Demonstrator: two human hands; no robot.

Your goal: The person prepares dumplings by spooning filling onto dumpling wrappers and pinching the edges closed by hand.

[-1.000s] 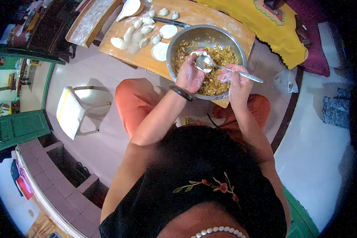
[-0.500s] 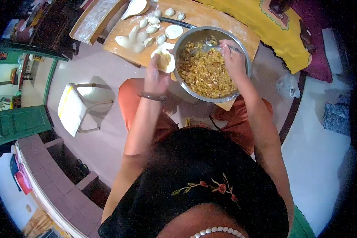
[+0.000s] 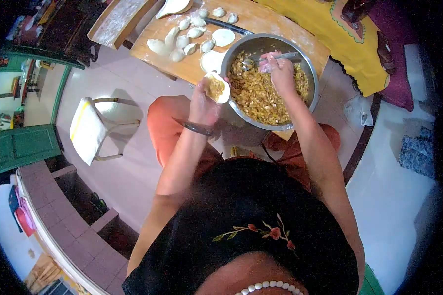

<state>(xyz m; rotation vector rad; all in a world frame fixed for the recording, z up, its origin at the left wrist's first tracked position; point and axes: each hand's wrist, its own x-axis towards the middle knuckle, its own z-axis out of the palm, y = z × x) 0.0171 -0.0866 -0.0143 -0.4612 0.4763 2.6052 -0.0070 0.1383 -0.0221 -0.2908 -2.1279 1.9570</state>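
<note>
My left hand (image 3: 205, 104) cups a round dumpling wrapper (image 3: 225, 93) with a mound of chopped filling (image 3: 214, 88) on it, close to the bowl's left rim. Over the large metal bowl (image 3: 261, 43), my right hand (image 3: 283, 77) is closed around a metal spoon (image 3: 291, 55). The spoon's head is down at the yellowish-brown filling (image 3: 263, 96) in the bowl. Two flat wrappers, one nearer me (image 3: 211, 62) and one farther off (image 3: 223, 37), lie on the wooden board, left of the bowl. Several folded dumplings (image 3: 196, 32) sit beyond them.
The floury wooden board (image 3: 300, 37) carries the bowl, and a dark rod (image 3: 229, 25) lies behind it. A pale ladle-shaped thing (image 3: 174, 7) is at the far edge. A stool with a white cover (image 3: 87, 130) stands left; yellow cloth (image 3: 330, 39) hangs at right.
My left hand has come slightly right and toward me with the filled wrapper, uncovering the nearer flat wrapper. The spoon has moved lower and toward the left in the bowl. The view has shifted slightly.
</note>
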